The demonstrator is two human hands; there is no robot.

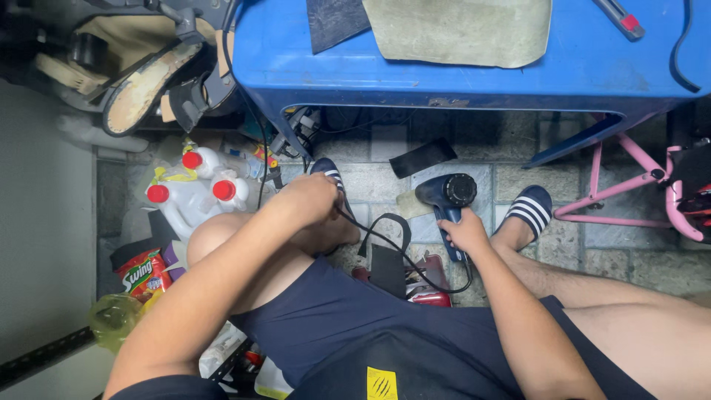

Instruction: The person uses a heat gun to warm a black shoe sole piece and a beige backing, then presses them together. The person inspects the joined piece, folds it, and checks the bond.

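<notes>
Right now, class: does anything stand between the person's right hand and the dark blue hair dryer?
Nothing visible does. The right hand already grips the hair dryer by its handle, low over the stone floor. The left hand holds its black cord near the knee.

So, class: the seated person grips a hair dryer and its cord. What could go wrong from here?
1. The black cord loops between the legs from the left hand to the hair dryer in the right hand; it may snag.
2. The nozzle sits near the slippered foot; hot air could burn it.
</notes>
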